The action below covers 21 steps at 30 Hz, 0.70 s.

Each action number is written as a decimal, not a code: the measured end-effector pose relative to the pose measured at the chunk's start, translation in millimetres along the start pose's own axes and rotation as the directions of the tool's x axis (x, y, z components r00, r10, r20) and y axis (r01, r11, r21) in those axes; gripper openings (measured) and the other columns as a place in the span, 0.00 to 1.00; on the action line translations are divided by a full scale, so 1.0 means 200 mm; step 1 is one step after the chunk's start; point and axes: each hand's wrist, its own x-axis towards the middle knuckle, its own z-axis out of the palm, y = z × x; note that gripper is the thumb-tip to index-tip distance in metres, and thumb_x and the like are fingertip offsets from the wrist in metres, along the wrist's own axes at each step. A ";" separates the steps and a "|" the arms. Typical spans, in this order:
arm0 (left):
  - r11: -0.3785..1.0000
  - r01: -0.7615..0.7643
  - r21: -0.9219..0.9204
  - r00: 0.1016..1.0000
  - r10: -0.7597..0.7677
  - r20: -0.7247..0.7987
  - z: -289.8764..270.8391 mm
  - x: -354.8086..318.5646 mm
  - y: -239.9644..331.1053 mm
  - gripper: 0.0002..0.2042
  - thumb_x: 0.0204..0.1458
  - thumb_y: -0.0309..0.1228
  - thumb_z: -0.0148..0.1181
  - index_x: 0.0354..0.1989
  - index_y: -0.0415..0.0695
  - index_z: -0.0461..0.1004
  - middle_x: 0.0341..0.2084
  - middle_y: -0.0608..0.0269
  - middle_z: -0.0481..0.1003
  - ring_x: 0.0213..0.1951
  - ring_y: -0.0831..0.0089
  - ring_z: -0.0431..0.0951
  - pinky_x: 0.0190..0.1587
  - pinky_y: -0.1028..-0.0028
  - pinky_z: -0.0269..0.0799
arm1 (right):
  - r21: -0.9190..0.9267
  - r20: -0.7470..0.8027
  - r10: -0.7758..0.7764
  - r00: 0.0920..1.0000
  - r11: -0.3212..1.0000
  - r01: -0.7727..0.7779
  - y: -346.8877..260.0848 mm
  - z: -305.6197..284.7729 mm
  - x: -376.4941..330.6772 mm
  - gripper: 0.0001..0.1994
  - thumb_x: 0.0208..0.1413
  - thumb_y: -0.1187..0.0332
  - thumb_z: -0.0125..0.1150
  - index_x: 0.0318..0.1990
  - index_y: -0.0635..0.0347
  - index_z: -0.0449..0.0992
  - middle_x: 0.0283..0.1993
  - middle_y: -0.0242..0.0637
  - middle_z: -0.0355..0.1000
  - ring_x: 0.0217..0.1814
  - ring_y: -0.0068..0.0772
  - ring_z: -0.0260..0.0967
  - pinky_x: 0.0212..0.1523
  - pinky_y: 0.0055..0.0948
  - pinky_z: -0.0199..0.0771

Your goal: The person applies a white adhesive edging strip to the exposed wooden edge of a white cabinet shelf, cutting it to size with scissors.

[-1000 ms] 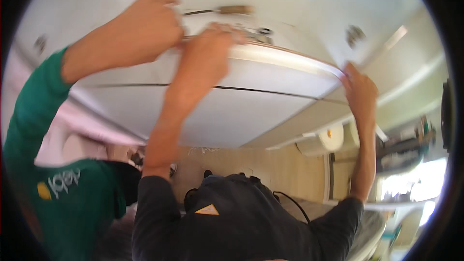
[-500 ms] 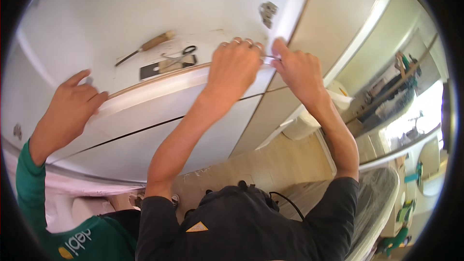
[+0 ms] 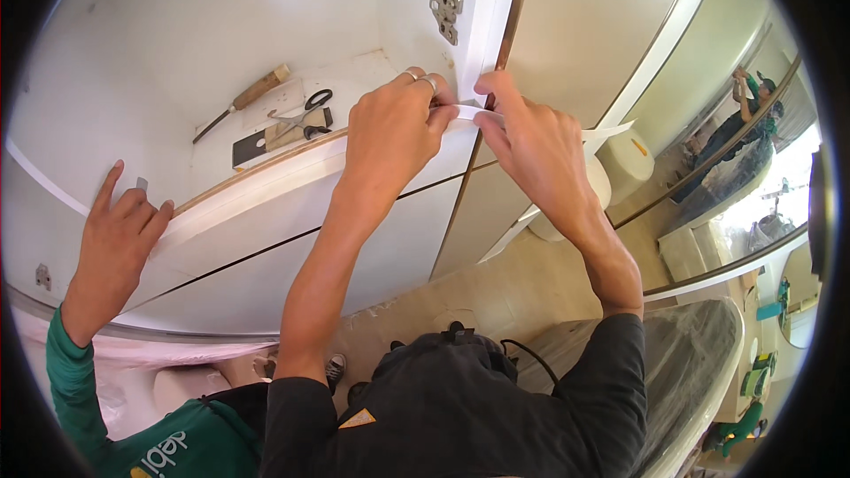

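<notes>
The left hand (image 3: pixel 390 137) is pinching a white strip (image 3: pixel 467 112) between thumb and fingers, and the right hand (image 3: pixel 544 137) is gripping the same strip just beside it, thumb against forefinger. The strip is spanning the small gap between the hands at the right end of the cabinet's (image 3: pixel 266 9) front edge (image 3: pixel 266 184), near the foot of the upright (image 3: pixel 490 26), and its free tail is sticking out past the right hand. Left of the hands, the edge is showing a white face under a brown line, so that stretch is looking finished, though whether it is the same strip cannot be told. The right end is seemingly remaining to be done, with the tail hanging unattached. A co-worker's hand (image 3: pixel 119 243) is resting by the edge's left end, forefinger extended; whether it is grasping anything is unclear. Inside, a chisel (image 3: pixel 261 88), scissors (image 3: pixel 305 112) and a block (image 3: pixel 283 138) are lying unused, below a hinge (image 3: pixel 446 13).
</notes>
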 end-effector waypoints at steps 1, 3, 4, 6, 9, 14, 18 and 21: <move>1.000 -0.002 -0.004 1.000 0.002 0.000 0.00 0.00 0.00 0.03 0.48 0.29 0.65 0.28 0.44 0.79 0.28 0.61 0.78 0.27 0.60 0.79 0.31 0.62 0.72 | -0.028 -0.043 0.013 0.999 1.000 -0.014 0.00 -0.01 -0.01 0.14 0.52 0.71 0.66 0.44 0.54 0.69 0.26 0.35 0.75 0.26 0.42 0.74 0.26 0.38 0.71; 1.000 -0.005 -0.013 1.000 0.005 0.000 0.01 0.01 -0.01 0.04 0.48 0.30 0.65 0.28 0.44 0.79 0.28 0.62 0.78 0.28 0.61 0.79 0.30 0.62 0.72 | -0.081 -0.128 0.035 0.991 0.996 -0.046 0.00 -0.06 -0.02 0.14 0.53 0.70 0.66 0.45 0.53 0.69 0.29 0.34 0.76 0.26 0.41 0.74 0.26 0.38 0.71; 1.000 0.006 0.014 1.000 -0.006 -0.003 0.01 0.01 0.00 0.04 0.47 0.30 0.65 0.28 0.44 0.79 0.28 0.62 0.78 0.27 0.61 0.79 0.30 0.63 0.72 | -0.069 -0.184 0.014 0.983 0.997 -0.027 0.01 -0.10 -0.02 0.14 0.53 0.70 0.66 0.45 0.53 0.70 0.31 0.34 0.77 0.27 0.41 0.75 0.27 0.37 0.72; 0.998 0.021 0.061 1.000 -0.021 -0.006 0.01 0.01 0.01 0.04 0.46 0.30 0.66 0.28 0.45 0.79 0.29 0.62 0.78 0.27 0.61 0.79 0.30 0.63 0.72 | -0.052 -0.295 -0.018 0.955 0.999 0.003 0.03 -0.20 0.00 0.13 0.54 0.70 0.67 0.45 0.54 0.71 0.34 0.34 0.78 0.30 0.40 0.77 0.29 0.36 0.73; 0.998 0.031 0.050 0.999 -0.030 -0.014 0.02 0.01 0.00 0.04 0.46 0.31 0.65 0.27 0.45 0.79 0.28 0.61 0.77 0.27 0.60 0.79 0.30 0.63 0.73 | 0.061 -0.433 -0.057 0.900 0.994 0.093 0.02 -0.26 0.08 0.13 0.53 0.70 0.68 0.44 0.55 0.72 0.36 0.34 0.79 0.34 0.36 0.79 0.32 0.32 0.74; 0.996 -0.054 0.064 0.992 0.061 -0.112 0.07 -0.01 -0.03 0.04 0.46 0.31 0.62 0.27 0.45 0.78 0.28 0.58 0.76 0.29 0.57 0.79 0.31 0.59 0.75 | 0.178 -0.377 -0.146 0.915 0.958 0.226 -0.16 -0.26 0.27 0.09 0.54 0.77 0.66 0.42 0.62 0.75 0.36 0.35 0.78 0.38 0.29 0.78 0.43 0.27 0.76; 0.994 -0.095 0.056 0.973 0.105 -0.207 0.09 -0.01 -0.07 0.04 0.45 0.29 0.62 0.24 0.43 0.76 0.26 0.57 0.76 0.28 0.58 0.78 0.30 0.60 0.74 | 0.240 -0.124 -0.418 0.900 0.867 0.436 -0.50 -0.10 0.56 0.05 0.57 0.73 0.62 0.39 0.61 0.75 0.33 0.37 0.76 0.32 0.37 0.74 0.36 0.32 0.74; 0.996 -0.071 0.055 0.985 0.079 -0.151 0.06 -0.03 -0.05 0.05 0.45 0.29 0.65 0.24 0.42 0.76 0.23 0.58 0.75 0.26 0.58 0.77 0.28 0.59 0.72 | 0.055 0.500 -0.485 0.717 0.844 0.533 -0.66 0.25 0.89 0.08 0.56 0.65 0.59 0.32 0.61 0.73 0.30 0.40 0.75 0.28 0.44 0.69 0.29 0.45 0.67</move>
